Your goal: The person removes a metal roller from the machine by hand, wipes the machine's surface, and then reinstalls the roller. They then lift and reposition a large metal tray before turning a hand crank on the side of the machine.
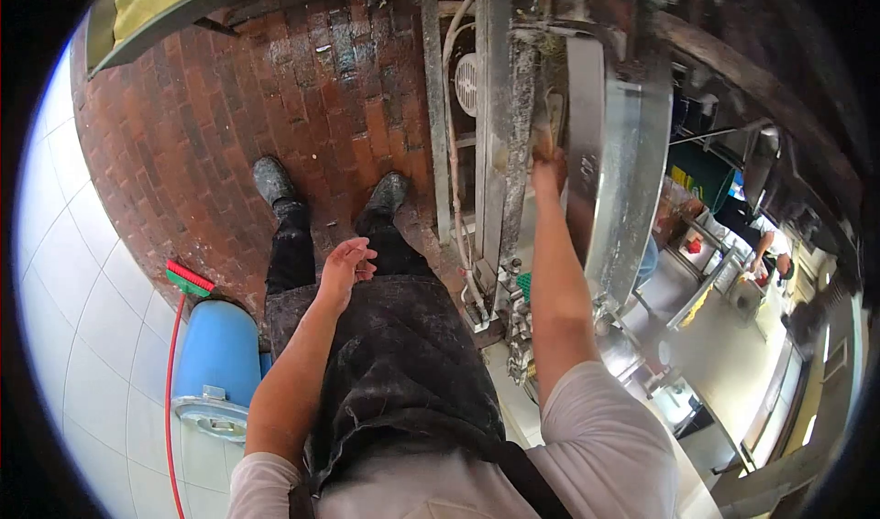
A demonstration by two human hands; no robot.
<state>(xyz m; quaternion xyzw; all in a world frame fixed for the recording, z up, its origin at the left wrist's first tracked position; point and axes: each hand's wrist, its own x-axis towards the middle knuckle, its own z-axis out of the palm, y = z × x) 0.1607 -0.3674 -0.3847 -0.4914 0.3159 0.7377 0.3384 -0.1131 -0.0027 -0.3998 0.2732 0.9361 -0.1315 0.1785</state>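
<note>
My right hand (548,167) reaches forward into the narrow, flour-dusted channel of a metal machine (519,143). Its fingers are closed around something pale and brownish that I cannot make out; blur and shadow hide its shape. Along the right side of that arm runs a shiny steel panel (627,189). Over the dark apron (394,354), my left hand (346,270) hangs in the air with loosely bent, parted fingers and holds nothing.
A blue barrel (218,359) and a red-handled broom (172,391) stand by the white tiled wall at left. Wet brick flooring (321,107) lies ahead. Pipes (449,152) run up the machine frame. Far right, another person (775,244) bends over a work table.
</note>
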